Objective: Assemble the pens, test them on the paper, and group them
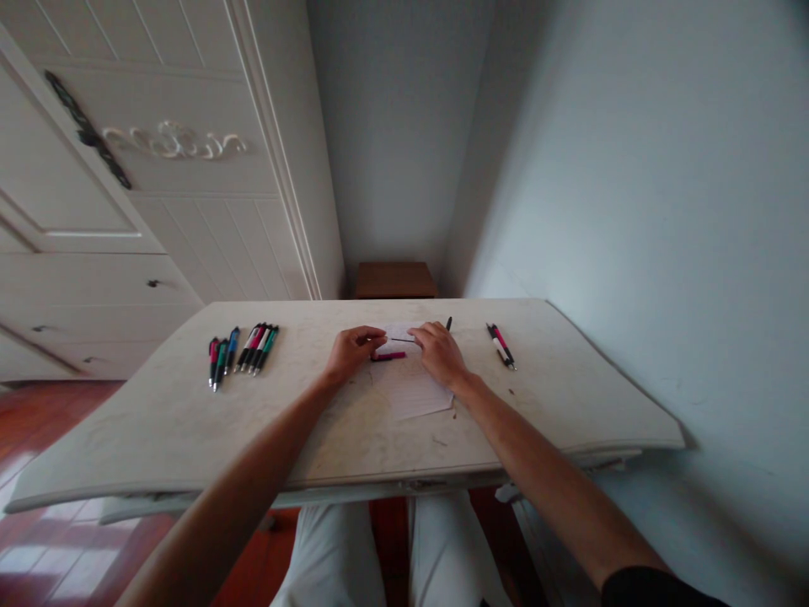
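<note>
Over sheets of paper (pixel 414 398) at the middle of the table, a thin dark pen refill (pixel 402 340) stretches between my two hands. My left hand (pixel 355 350) pinches its pale left end between thumb and fingers. At the other end, my right hand (pixel 436 350) has its fingers closed on the refill. Just below lies a pink pen barrel (pixel 388 357), its left end close to my left fingers. A black pen part (pixel 449 323) sticks out beyond my right hand; whether I hold it or it rests on the table, I cannot tell.
Several click pens (pixel 256 348) lie in a row on the left of the white table (pixel 303 447), beside three more pens (pixel 221 362). Two pens (pixel 501 346) rest at the right. A white cabinet (pixel 278 169) stands at left; a wall (pixel 663 211) borders the right.
</note>
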The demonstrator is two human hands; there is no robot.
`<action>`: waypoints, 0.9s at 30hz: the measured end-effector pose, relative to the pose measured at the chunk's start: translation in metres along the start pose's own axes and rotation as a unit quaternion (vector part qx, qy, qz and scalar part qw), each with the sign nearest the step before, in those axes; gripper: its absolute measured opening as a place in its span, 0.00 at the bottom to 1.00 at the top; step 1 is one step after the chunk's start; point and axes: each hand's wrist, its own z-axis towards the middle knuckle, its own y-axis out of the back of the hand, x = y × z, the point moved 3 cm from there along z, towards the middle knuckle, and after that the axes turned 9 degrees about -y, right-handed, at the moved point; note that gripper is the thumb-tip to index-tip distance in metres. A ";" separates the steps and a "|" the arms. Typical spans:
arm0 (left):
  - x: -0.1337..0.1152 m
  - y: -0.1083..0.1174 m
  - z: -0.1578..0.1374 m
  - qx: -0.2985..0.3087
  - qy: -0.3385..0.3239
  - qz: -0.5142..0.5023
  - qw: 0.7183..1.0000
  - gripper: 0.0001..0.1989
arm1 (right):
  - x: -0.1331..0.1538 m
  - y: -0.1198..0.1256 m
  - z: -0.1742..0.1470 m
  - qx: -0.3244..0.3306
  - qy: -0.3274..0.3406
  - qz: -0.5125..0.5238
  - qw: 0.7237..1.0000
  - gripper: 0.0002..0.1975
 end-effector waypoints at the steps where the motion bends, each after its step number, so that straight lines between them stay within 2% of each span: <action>1: -0.001 0.000 -0.001 0.004 0.000 0.005 1.000 0.17 | 0.000 0.000 0.000 -0.001 0.002 0.002 1.000 0.19; 8: -0.005 0.000 -0.004 0.023 -0.014 0.033 0.999 0.16 | 0.000 0.002 0.000 -0.006 0.015 0.026 1.000 0.20; 18: -0.004 -0.002 -0.005 0.034 -0.057 0.083 0.994 0.11 | 0.001 0.003 -0.001 -0.025 0.041 0.059 0.997 0.16; 24: -0.008 0.001 -0.004 0.001 -0.069 0.111 0.991 0.09 | -0.012 0.019 0.004 -0.124 -0.014 0.122 0.985 0.15; 27: -0.009 0.001 -0.004 -0.010 -0.070 0.100 0.992 0.09 | -0.024 0.024 0.006 -0.140 -0.059 0.180 0.972 0.16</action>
